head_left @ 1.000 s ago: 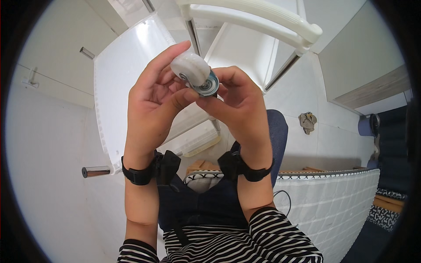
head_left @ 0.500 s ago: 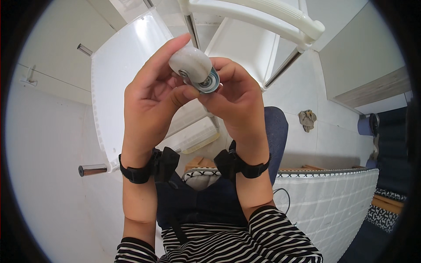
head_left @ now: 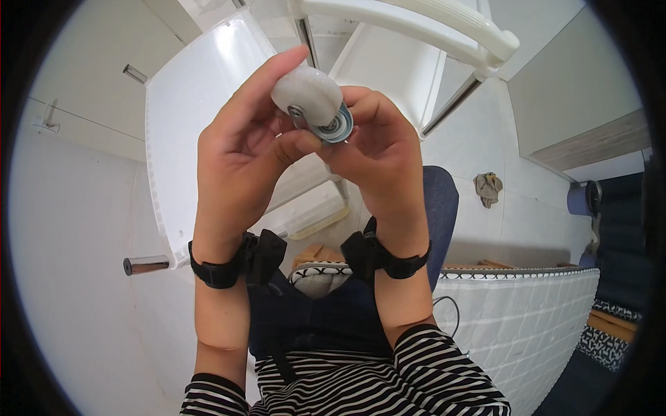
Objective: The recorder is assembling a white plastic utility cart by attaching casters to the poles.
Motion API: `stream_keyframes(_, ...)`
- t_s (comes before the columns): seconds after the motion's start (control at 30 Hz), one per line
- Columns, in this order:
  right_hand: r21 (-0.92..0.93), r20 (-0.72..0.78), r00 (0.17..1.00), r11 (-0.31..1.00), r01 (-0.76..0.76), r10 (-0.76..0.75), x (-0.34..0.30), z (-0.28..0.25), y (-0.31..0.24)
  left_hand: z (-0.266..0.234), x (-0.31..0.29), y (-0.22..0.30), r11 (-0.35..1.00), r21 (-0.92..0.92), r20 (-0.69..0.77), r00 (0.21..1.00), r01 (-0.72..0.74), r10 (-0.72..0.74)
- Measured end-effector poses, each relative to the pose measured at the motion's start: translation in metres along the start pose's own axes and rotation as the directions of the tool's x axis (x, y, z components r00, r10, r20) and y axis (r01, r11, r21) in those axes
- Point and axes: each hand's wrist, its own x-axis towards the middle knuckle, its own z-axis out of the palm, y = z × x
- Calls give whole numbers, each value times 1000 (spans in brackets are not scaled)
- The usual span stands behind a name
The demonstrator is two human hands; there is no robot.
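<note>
Between my two hands, in front of a white plastic shelf rack, is a caster wheel [head_left: 308, 96]. It has a white roller and a metal swivel mount ringed in blue-grey. My left hand [head_left: 248, 139] holds the roller from the left, its thumb pressed below the mount and a finger stretched up beside the wheel. On the other side, my right hand [head_left: 378, 139] pinches the mount's right edge with thumb and curled fingers. What lies behind the mount is hidden by the fingers. Black straps with dark blocks sit on both wrists.
A white shelf tray [head_left: 182, 104] with metal legs lies at the left, a second tray [head_left: 388, 66] and white handle bar [head_left: 409, 24] beyond. A crumpled beige cloth [head_left: 488, 189] is on the tiled floor at right. A quilted white mattress [head_left: 513, 319] stands at lower right.
My hands and the caster have shifted slightly up and right in the picture. The caster has turned a little, showing more of its mount's rings. Both hands keep their grip.
</note>
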Motion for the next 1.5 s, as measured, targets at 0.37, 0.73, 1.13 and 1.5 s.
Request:
stream_keyframes(0.37, -17, -3, 996, 995, -93, 93, 0, -1, -16, -2, 1, 3, 996, 90, -2, 1000, -22, 22)
stream_keyframes(0.73, -59, 7, 999, 998, -33, 33, -2, -3, -13, -4, 0, 1, 995, 102, -11, 1000, -20, 21)
stream_keyframes(1.13, 16, 23, 998, 998, 62, -63, 0, -3, 9, -3, -1, -1, 988, 151, -15, 1000, -15, 17)
stream_keyframes(1.5, -153, -1, 1000, 988, 23, -24, -2, -2, -6, -4, -1, 1, 985, 172, -23, 1000, -6, 10)
